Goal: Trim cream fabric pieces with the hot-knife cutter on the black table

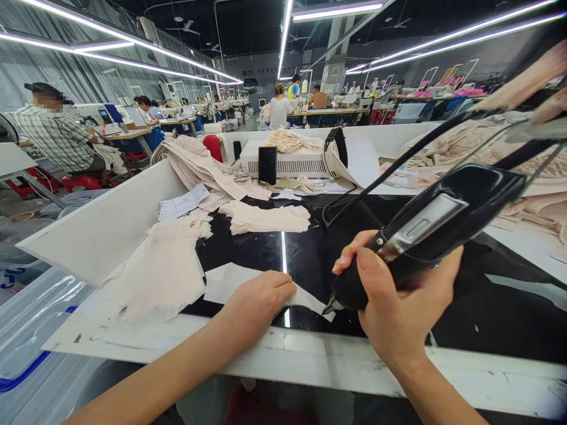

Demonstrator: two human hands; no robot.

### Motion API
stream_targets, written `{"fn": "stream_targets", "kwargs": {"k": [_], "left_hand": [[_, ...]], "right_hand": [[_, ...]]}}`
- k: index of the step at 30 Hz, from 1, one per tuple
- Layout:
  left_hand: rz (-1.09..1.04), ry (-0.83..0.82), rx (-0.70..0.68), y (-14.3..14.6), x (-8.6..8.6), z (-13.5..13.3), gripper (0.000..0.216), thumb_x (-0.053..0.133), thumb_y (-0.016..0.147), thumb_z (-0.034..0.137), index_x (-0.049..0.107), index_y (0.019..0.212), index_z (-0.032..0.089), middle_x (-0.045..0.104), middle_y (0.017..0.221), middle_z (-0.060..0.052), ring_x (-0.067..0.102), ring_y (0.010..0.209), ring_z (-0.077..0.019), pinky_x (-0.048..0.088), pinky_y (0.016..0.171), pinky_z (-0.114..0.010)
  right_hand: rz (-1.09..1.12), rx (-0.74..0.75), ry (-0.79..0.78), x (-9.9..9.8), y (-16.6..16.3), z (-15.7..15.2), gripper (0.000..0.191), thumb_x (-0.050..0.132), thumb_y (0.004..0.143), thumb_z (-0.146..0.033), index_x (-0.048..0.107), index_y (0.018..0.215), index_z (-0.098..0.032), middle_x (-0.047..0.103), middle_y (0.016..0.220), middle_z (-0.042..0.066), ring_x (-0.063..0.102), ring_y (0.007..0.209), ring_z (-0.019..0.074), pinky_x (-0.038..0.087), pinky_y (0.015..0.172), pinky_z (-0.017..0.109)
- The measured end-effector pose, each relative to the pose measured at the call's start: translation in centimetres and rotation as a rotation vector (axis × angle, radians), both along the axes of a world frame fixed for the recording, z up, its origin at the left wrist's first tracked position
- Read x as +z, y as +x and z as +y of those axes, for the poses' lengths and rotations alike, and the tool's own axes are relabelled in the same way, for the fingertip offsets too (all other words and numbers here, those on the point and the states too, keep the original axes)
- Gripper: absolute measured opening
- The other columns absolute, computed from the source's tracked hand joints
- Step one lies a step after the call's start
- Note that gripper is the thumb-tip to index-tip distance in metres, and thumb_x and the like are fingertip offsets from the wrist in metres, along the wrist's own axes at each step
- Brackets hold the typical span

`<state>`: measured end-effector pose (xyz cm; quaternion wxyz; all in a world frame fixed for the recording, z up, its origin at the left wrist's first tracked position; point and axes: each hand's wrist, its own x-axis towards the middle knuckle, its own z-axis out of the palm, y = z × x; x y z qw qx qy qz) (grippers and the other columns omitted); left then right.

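My right hand (398, 301) is wrapped round a black corded hand-held cutter-like tool (425, 218) with a silver lever on its side. The tool slants down to the left, and its small metal tip meets the right end of a thin off-white fabric piece (230, 280). That piece lies on the glossy black tabletop (310, 260). My left hand (261, 301) rests palm down on the fabric, fingers together, pressing it near its middle; the thumb is hidden. A stack of cream fabric pieces (268, 217) lies behind it, and a looser pile (159, 271) is at the left.
A vented white box (287, 159) stands at the back, with a phone (267, 165) leaning on it. Near it are a red thread cone (212, 147) and a white visor (354, 156). Another person's blurred hand (551, 112) enters at upper right. Plastic bins (48, 330) stand left.
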<state>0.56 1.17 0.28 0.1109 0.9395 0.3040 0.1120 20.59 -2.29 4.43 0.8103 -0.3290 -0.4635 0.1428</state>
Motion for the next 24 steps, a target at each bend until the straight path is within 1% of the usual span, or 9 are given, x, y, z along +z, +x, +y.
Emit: {"fn": "stream_targets", "kwargs": {"k": [5,8,10,11,13,15,17,20,24], "left_hand": [[0.086,-0.005,0.016,0.5,0.9,-0.3,0.028,0.059,0.106,-0.006,0.075,0.115,0.016,0.077,0.129,-0.009,0.076,0.118,-0.0267,0.064,0.101,-0.038],[0.123,0.036,-0.007,0.5,1.6,-0.6,0.018,0.062,0.112,0.004,0.074,0.117,0.017,0.077,0.120,-0.007,0.076,0.111,-0.0253,0.064,0.096,-0.037],[0.141,0.084,-0.037,0.4,1.9,-0.8,0.008,0.068,0.114,0.016,0.073,0.121,0.017,0.076,0.116,-0.007,0.076,0.107,-0.0255,0.064,0.093,-0.037],[0.145,0.108,-0.054,0.4,1.9,-1.0,0.012,0.071,0.115,0.023,0.072,0.125,0.017,0.076,0.116,-0.007,0.076,0.106,-0.0260,0.065,0.092,-0.038],[0.144,0.156,-0.086,0.2,1.8,-1.3,0.029,0.077,0.113,0.037,0.070,0.134,0.018,0.075,0.118,-0.009,0.076,0.106,-0.0281,0.066,0.094,-0.041],[0.139,0.203,-0.105,0.0,1.3,-1.7,0.045,0.079,0.110,0.049,0.069,0.140,0.018,0.075,0.123,-0.012,0.077,0.111,-0.0314,0.067,0.096,-0.044],[0.130,0.250,-0.118,-0.1,0.8,-2.0,0.054,0.078,0.108,0.058,0.068,0.142,0.018,0.075,0.128,-0.015,0.077,0.118,-0.0347,0.067,0.098,-0.047],[0.107,0.298,-0.125,-0.1,0.2,-2.3,0.063,0.079,0.105,0.064,0.068,0.144,0.016,0.076,0.131,-0.018,0.077,0.122,-0.0368,0.068,0.100,-0.049],[0.083,0.320,-0.123,-0.1,0.0,-2.5,0.067,0.083,0.102,0.064,0.068,0.146,0.016,0.076,0.133,-0.019,0.077,0.124,-0.0376,0.068,0.102,-0.050]], "right_hand": [[-0.013,0.005,-0.007,-0.2,0.0,-0.1,0.046,0.098,0.090,-0.029,0.061,0.116,-0.033,0.078,0.087,-0.006,0.070,0.054,0.0178,0.062,0.046,0.030],[-0.012,0.011,-0.012,-0.4,0.0,-0.2,0.045,0.097,0.091,-0.028,0.060,0.115,-0.033,0.078,0.088,-0.006,0.070,0.054,0.0177,0.063,0.048,0.031],[-0.010,0.008,-0.014,-0.4,-0.1,-0.2,0.045,0.097,0.090,-0.028,0.060,0.115,-0.033,0.078,0.088,-0.006,0.070,0.055,0.0178,0.064,0.049,0.031],[-0.007,0.004,-0.016,-0.3,-0.1,-0.3,0.045,0.098,0.090,-0.028,0.061,0.116,-0.033,0.078,0.088,-0.006,0.070,0.055,0.0179,0.064,0.050,0.031],[0.000,-0.004,-0.026,-0.3,-0.2,-0.3,0.046,0.098,0.089,-0.029,0.061,0.116,-0.033,0.078,0.088,-0.006,0.071,0.056,0.0182,0.065,0.050,0.031],[0.012,-0.007,-0.041,-0.3,-0.4,-0.4,0.047,0.099,0.088,-0.031,0.061,0.115,-0.033,0.078,0.088,-0.006,0.071,0.056,0.0186,0.065,0.050,0.032],[0.028,-0.002,-0.048,-0.2,-0.5,-0.6,0.047,0.100,0.087,-0.033,0.061,0.114,-0.033,0.077,0.087,-0.005,0.071,0.056,0.0188,0.064,0.049,0.032],[0.030,0.021,-0.042,-0.2,-0.7,-0.7,0.047,0.100,0.089,-0.034,0.061,0.114,-0.032,0.078,0.088,-0.006,0.071,0.057,0.0181,0.064,0.049,0.031],[-0.005,0.046,-0.040,0.0,-0.5,-0.3,0.043,0.097,0.093,-0.034,0.059,0.113,-0.031,0.078,0.088,-0.007,0.070,0.057,0.0160,0.064,0.053,0.030]]}}
